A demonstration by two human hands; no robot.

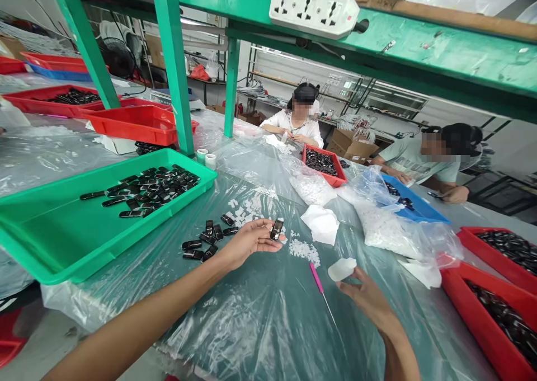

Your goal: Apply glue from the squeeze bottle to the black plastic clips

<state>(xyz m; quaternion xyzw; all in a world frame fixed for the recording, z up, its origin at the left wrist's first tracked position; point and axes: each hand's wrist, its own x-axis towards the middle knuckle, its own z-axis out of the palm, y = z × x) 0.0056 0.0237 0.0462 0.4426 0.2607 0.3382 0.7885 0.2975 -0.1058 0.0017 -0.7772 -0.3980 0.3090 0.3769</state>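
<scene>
My left hand (254, 236) pinches a small glossy black casing (277, 229) upright between thumb and fingers, over the middle of the table. On the right, my right hand (363, 288) grips a small white translucent bottle (342, 269), tilted to the left. A tool with a pink handle (316, 277) and a thin metal shaft lies between my hands. Just beyond it is a pile of tiny white pieces (304, 250). Several black casings (208, 238) lie loose left of my left hand, beside scattered flat white pieces (251, 207).
A green tray (96, 247) with many black casings stands at left. Red bins (465, 314) line the right edge. A plastic bag of white pieces (390, 230) and a white tissue (321, 224) lie beyond my hands. Two people sit opposite. A green shelf frame (174, 62) crosses overhead.
</scene>
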